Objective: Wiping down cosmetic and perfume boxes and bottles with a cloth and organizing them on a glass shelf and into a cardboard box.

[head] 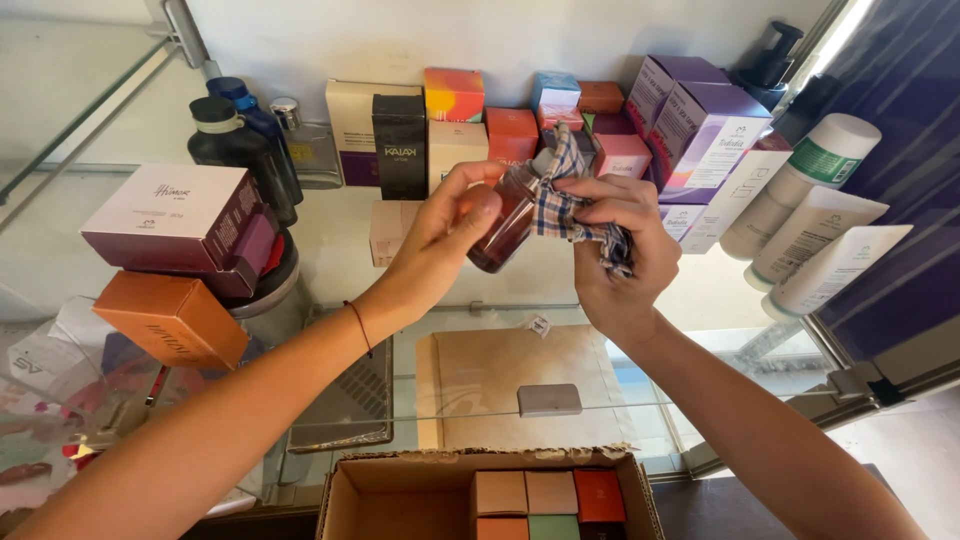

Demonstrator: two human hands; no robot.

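My left hand (445,235) grips a small reddish-brown glass bottle (503,228), held tilted above the glass shelf (340,240). My right hand (620,250) holds a blue-and-white checked cloth (570,205) pressed against the bottle's upper part. The bottle's cap is hidden under the cloth. Both hands are raised in front of a row of small coloured boxes.
Boxes (455,95) in orange, purple, pink and black stand at the shelf's back. Dark bottles (235,145) and stacked boxes (175,215) sit left. White tubes (810,230) lie right. An open cardboard box (400,495) with small coloured boxes is below, near a brown paper bag (500,370).
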